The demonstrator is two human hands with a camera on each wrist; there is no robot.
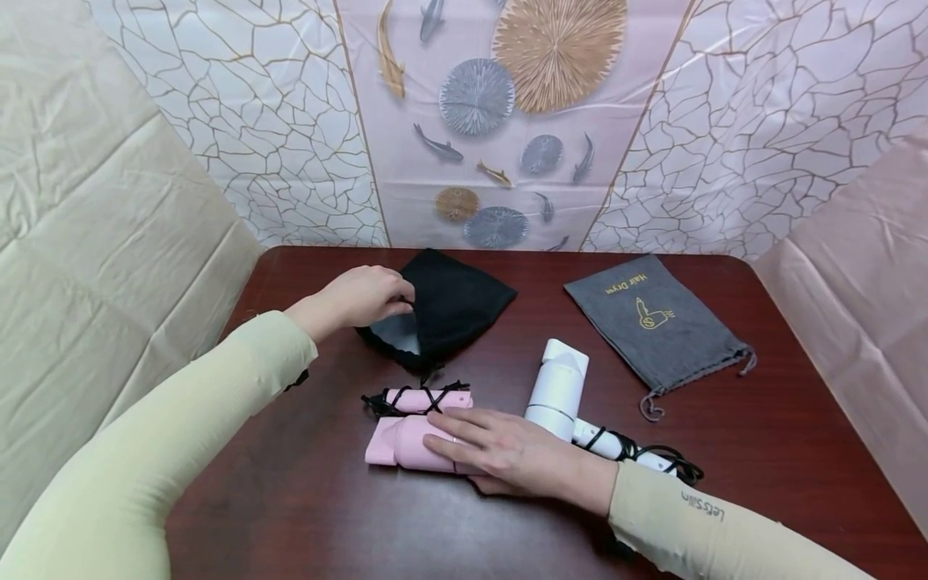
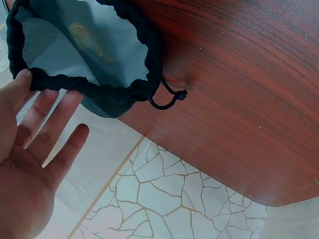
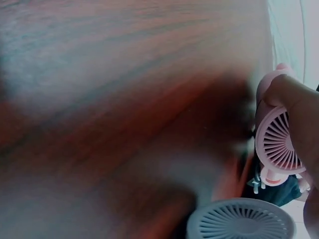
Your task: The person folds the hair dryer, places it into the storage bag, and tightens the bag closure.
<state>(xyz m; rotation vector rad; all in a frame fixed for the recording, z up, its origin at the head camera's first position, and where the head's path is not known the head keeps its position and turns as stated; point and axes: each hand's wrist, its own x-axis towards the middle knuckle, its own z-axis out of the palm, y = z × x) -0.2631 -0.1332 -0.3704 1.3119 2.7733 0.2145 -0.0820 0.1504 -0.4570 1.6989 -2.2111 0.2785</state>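
Observation:
A black drawstring bag (image 1: 464,306) lies at the back left of the table, its mouth spread toward my left hand (image 1: 362,296). In the left wrist view, thumb and fingers pinch the bag's gathered rim (image 2: 60,82), and a grey lining with a gold print shows inside. My right hand (image 1: 522,453) grips the pink hair dryer (image 1: 415,441) from above, fingers over its barrel. The dryer's folded handle has a black cord wound round it. The right wrist view shows the dryer's round vent grille (image 3: 280,142) beside the hand.
A white hair dryer (image 1: 557,391) with a black cord on its handle lies just behind my right hand. Farther right, a grey drawstring pouch (image 1: 656,318) marked "Hair Dryer" lies flat. Patterned cloth (image 1: 478,161) rises behind the dark red wooden table (image 1: 326,515).

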